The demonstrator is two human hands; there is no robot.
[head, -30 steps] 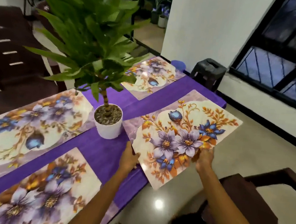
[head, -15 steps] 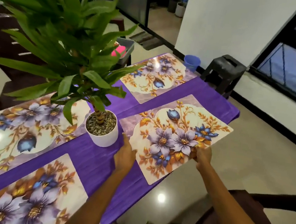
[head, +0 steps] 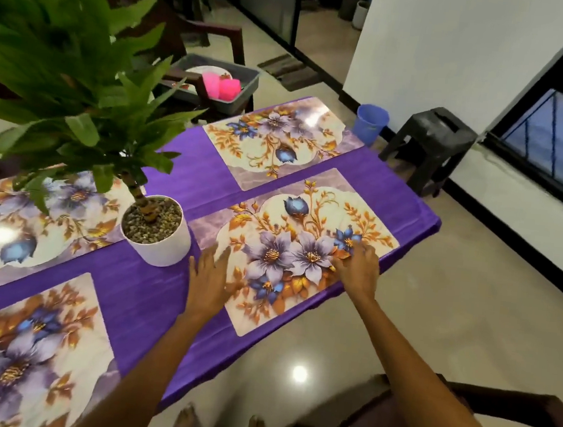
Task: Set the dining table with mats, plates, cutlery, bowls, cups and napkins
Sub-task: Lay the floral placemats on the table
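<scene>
1. Purple-clothed table (head: pixel 147 303) runs near-left to far-right over a glossy tiled floor (head: pixel 471 300).
2. Floral mat (head: pixel 290 248) lies flat at the near right edge, long axis along that edge.
3. Left hand (head: pixel 210 280) presses its left end, fingers straight.
4. Right hand (head: pixel 357 269) presses the near edge, fingers loosely spread, gripping nothing.

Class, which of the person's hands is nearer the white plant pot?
Left. The left hand lies just right of the white plant pot; the right hand rests farther right, across the mat.
</scene>
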